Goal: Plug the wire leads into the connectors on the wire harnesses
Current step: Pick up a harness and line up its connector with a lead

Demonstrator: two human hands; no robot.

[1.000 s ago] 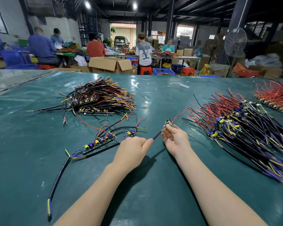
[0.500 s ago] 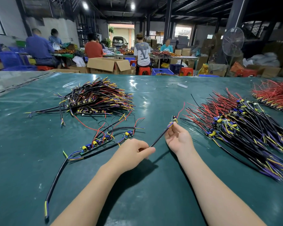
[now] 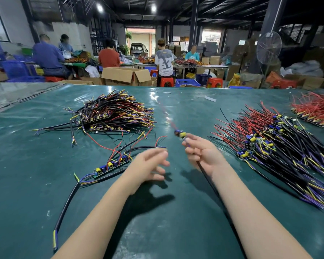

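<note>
Just beyond the right hand (image 3: 204, 157), which grips the harness cable (image 3: 212, 186), its connector (image 3: 180, 134) sticks up, light and probably floppy, best pinched close behind that end, while the left hand (image 3: 148, 165) hovers alongside, fingers loose, empty.

Left hand (image 3: 148, 165) in the air, fingers loosely spread, blurred, right hand (image 3: 204, 156) fingers curled round wire harness (image 3: 181, 135)
</note>
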